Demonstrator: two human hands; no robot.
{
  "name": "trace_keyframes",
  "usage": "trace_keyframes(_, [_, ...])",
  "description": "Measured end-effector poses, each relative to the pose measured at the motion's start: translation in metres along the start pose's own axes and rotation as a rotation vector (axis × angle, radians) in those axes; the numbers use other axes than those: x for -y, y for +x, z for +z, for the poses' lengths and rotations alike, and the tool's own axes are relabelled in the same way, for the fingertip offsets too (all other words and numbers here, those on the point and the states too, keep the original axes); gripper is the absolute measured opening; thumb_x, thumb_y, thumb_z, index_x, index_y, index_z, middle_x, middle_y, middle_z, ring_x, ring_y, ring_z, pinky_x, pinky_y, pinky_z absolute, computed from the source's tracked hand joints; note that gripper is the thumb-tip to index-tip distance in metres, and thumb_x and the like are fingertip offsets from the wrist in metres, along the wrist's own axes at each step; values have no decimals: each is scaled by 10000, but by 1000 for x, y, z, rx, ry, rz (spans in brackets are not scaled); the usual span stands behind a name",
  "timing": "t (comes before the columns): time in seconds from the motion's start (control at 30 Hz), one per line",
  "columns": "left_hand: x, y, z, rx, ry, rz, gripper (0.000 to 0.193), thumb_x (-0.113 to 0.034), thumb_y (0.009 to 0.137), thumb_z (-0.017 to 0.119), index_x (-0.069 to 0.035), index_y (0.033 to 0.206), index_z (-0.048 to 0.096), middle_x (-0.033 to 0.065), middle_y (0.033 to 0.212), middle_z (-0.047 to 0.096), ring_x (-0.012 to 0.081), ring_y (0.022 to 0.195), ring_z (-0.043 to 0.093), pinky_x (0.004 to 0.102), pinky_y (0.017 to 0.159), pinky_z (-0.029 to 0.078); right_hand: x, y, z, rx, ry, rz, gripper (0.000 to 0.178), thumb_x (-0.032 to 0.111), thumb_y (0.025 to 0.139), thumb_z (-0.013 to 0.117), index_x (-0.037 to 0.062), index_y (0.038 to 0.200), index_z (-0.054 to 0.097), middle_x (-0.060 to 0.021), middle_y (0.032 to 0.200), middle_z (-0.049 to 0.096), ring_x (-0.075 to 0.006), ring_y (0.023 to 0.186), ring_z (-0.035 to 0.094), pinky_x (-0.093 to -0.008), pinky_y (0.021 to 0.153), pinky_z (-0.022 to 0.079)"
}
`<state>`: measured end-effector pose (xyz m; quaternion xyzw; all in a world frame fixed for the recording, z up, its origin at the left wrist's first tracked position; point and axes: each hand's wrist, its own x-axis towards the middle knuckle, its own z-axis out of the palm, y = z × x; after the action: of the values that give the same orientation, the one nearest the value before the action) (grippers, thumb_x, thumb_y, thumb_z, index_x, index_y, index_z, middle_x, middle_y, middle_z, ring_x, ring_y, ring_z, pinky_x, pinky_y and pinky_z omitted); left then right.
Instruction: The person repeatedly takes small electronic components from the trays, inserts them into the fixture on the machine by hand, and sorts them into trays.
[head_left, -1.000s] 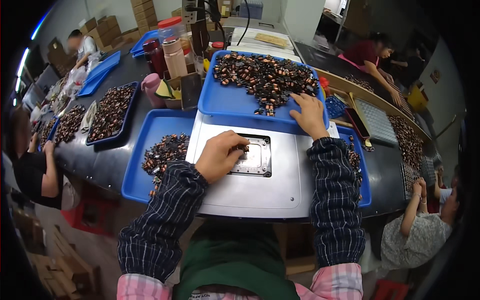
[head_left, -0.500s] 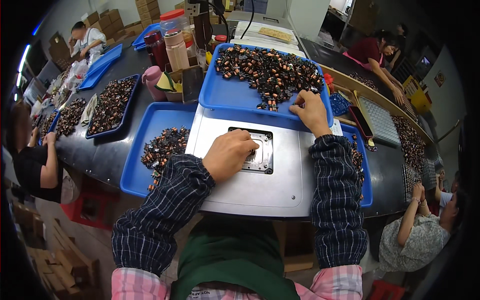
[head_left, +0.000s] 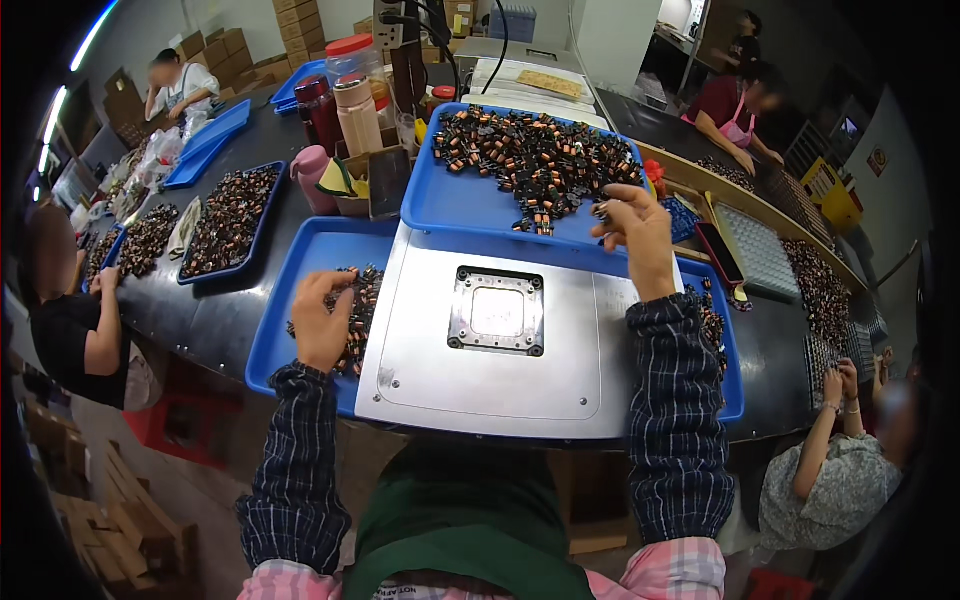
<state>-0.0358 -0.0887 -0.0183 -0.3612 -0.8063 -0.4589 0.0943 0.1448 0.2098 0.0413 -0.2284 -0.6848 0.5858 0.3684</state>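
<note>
My right hand [head_left: 642,238] is raised over the near right corner of the upper blue tray [head_left: 425,200], its fingers closed on a small black coil part [head_left: 603,213]. In that tray lies a heap of small black parts with copper-coloured windings [head_left: 540,160]. My left hand [head_left: 325,318] is above the lower left blue tray [head_left: 275,330], beside a smaller pile of the same parts [head_left: 362,310]. Its fingers are curved and apart, with nothing visible in them. Between my hands, the metal machine top [head_left: 420,370] has a square recessed window [head_left: 497,311], lit and holding no part.
Another blue tray [head_left: 735,385] with parts sits at the right of the machine. Behind are bottles [head_left: 357,115], a small box [head_left: 385,185] and black cables. A phone [head_left: 718,250] and a white grid tray [head_left: 755,245] lie to the right. Several people work around the table.
My left hand has left the square window and moved left over the lower tray. My right hand has lifted from the heap with a coil part and drawn slightly nearer.
</note>
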Motion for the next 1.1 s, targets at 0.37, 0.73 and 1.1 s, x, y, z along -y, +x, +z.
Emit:
trace_keyframes(0.37, [-80, 66, 106, 311, 7, 481, 360, -279, 767, 572, -80, 1067, 557, 126, 1026, 566, 298, 977, 488, 372, 845, 364, 1, -53, 53, 566, -375, -94, 218, -30, 691, 601, -25, 908, 602, -60, 794, 620, -98, 732, 572, -238, 662, 462])
trace_keyframes(0.73, [-87, 67, 121, 307, -13, 428, 225, -200, 710, 630, -92, 902, 585, 70, 827, 570, 252, 814, 537, 344, 723, 423, -2, -65, 66, 675, -666, -646, 241, -38, 606, 586, 27, 838, 580, -114, 774, 578, -273, 733, 538, -335, 655, 440])
trace_keyframes(1.1, [-85, 67, 121, 302, -220, 383, 190, -118, 707, 623, -54, 883, 596, 100, 849, 602, 258, 780, 582, 330, 703, 453, -5, -63, 67, 664, -687, -590, 185, -11, 603, 573, 42, 780, 555, -95, 767, 556, -291, 765, 520, -372, 674, 436])
